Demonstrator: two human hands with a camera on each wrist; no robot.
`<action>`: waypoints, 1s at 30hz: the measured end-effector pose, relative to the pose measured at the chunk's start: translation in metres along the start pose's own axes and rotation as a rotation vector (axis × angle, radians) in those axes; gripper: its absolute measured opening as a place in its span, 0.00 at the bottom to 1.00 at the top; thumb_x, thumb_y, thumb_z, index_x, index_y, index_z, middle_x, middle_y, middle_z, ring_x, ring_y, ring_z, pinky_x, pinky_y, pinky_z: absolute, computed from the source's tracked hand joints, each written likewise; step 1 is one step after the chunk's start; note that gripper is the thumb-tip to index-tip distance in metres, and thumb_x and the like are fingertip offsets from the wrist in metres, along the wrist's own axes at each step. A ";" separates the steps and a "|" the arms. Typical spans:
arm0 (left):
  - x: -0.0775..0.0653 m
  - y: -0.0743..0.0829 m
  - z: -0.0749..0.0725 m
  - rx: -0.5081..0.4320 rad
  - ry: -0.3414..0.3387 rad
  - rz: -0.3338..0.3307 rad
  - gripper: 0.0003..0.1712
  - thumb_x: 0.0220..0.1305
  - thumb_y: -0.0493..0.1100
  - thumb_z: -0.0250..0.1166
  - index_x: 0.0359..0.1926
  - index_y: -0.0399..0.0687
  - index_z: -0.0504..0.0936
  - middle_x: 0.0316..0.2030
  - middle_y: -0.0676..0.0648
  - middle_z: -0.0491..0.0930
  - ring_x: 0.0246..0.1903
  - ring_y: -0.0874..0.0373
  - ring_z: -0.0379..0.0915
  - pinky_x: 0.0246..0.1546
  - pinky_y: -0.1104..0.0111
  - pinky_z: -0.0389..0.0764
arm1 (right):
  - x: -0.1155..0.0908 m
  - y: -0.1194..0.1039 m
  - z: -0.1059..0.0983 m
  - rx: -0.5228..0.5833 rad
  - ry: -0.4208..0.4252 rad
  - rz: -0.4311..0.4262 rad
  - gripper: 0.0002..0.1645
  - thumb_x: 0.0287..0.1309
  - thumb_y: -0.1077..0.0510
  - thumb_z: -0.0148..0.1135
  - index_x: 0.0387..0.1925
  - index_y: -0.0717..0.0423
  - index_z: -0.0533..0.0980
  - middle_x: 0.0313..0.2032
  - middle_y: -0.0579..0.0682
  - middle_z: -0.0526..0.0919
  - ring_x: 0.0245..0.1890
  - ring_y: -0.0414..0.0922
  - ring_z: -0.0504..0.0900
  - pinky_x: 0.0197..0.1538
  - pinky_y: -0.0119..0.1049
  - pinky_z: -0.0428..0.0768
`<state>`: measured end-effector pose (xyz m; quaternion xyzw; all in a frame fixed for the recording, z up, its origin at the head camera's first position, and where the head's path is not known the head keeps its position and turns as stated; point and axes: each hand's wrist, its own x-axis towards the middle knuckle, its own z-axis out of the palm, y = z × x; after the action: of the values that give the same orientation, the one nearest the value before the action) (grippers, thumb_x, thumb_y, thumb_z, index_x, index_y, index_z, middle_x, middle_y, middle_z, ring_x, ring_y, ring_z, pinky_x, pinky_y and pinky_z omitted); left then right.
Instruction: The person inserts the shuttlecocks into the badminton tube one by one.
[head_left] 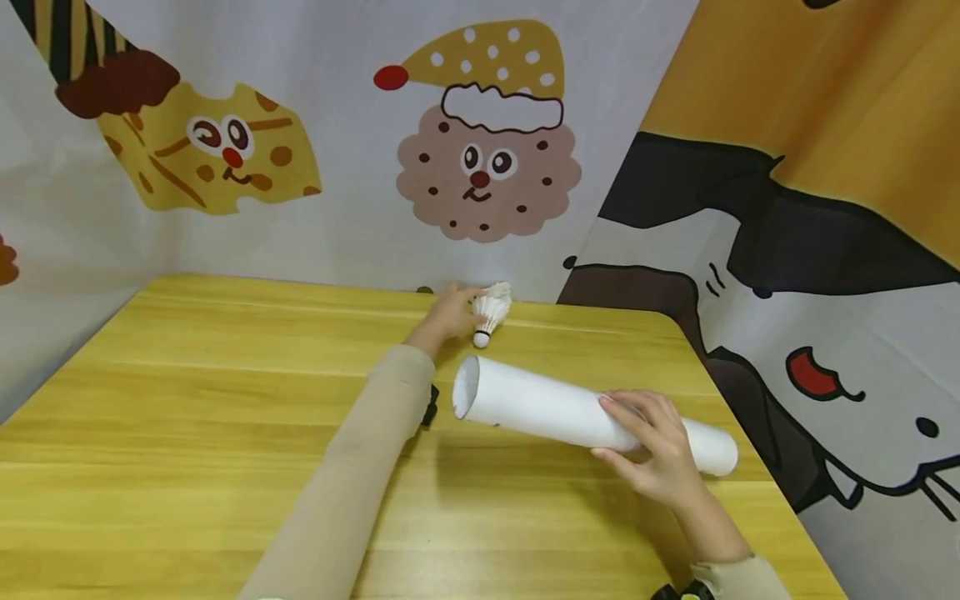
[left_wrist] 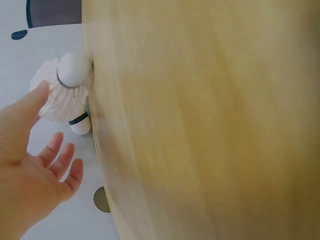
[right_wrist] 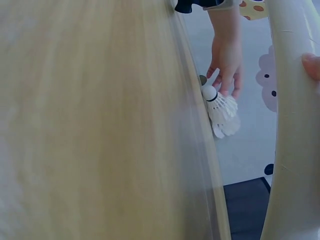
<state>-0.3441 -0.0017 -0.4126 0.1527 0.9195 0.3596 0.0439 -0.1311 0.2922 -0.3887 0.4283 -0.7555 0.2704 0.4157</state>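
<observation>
At the table's far edge, my left hand (head_left: 452,312) reaches beside a white feathered shuttlecock (head_left: 492,310). The left wrist view shows two shuttlecocks close together, a round white cork (left_wrist: 75,70) above and a black-banded cork (left_wrist: 80,124) below. In that view the thumb of my left hand (left_wrist: 35,165) overlaps the feathers, while the other fingers are loosely bent with a gap between them and the thumb. My right hand (head_left: 652,446) grips a long white tube (head_left: 540,400) around its middle, thumb below and fingers over the top. The tube's open end faces left, tilted slightly up.
A wood-grain table (head_left: 187,467) spans the space below my hands. Behind it hangs a curtain (head_left: 337,242) printed with cartoon figures, meeting the table's back edge near the shuttlecocks. Dark straps sit at both wrists.
</observation>
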 end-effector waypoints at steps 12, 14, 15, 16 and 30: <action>-0.005 -0.012 -0.010 -0.153 0.108 0.158 0.09 0.64 0.40 0.65 0.38 0.36 0.85 0.49 0.37 0.77 0.56 0.44 0.65 0.64 0.57 0.57 | -0.004 0.004 0.003 0.000 -0.008 -0.001 0.32 0.55 0.38 0.66 0.46 0.64 0.81 0.42 0.64 0.80 0.44 0.57 0.75 0.55 0.38 0.64; -0.008 -0.013 -0.011 -0.180 0.117 0.195 0.09 0.63 0.39 0.65 0.37 0.35 0.86 0.45 0.38 0.78 0.53 0.44 0.67 0.61 0.56 0.61 | -0.004 0.004 0.003 0.000 -0.009 0.000 0.32 0.55 0.38 0.66 0.46 0.63 0.81 0.42 0.64 0.80 0.44 0.57 0.75 0.55 0.38 0.64; -0.010 -0.014 -0.012 -0.197 0.123 0.205 0.08 0.63 0.38 0.65 0.37 0.35 0.86 0.43 0.38 0.78 0.51 0.45 0.68 0.59 0.56 0.63 | -0.004 0.004 0.003 0.000 -0.010 0.000 0.32 0.55 0.38 0.66 0.46 0.63 0.81 0.42 0.64 0.80 0.44 0.57 0.75 0.55 0.38 0.64; -0.013 -0.014 -0.013 -0.209 0.132 0.218 0.08 0.63 0.38 0.66 0.36 0.35 0.86 0.42 0.38 0.78 0.49 0.45 0.69 0.56 0.56 0.65 | -0.005 0.004 0.003 0.000 -0.011 0.001 0.32 0.55 0.38 0.66 0.46 0.63 0.81 0.42 0.64 0.80 0.44 0.57 0.75 0.55 0.38 0.64; -0.069 -0.009 -0.033 -0.555 0.412 0.244 0.08 0.61 0.36 0.67 0.36 0.33 0.85 0.31 0.45 0.75 0.33 0.56 0.65 0.35 0.68 0.65 | -0.006 0.004 0.002 -0.006 -0.014 0.001 0.32 0.55 0.38 0.66 0.46 0.63 0.81 0.43 0.64 0.81 0.44 0.57 0.75 0.55 0.38 0.64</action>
<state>-0.2870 -0.0512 -0.3969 0.1678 0.7514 0.6213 -0.1455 -0.1338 0.2948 -0.3948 0.4287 -0.7592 0.2653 0.4117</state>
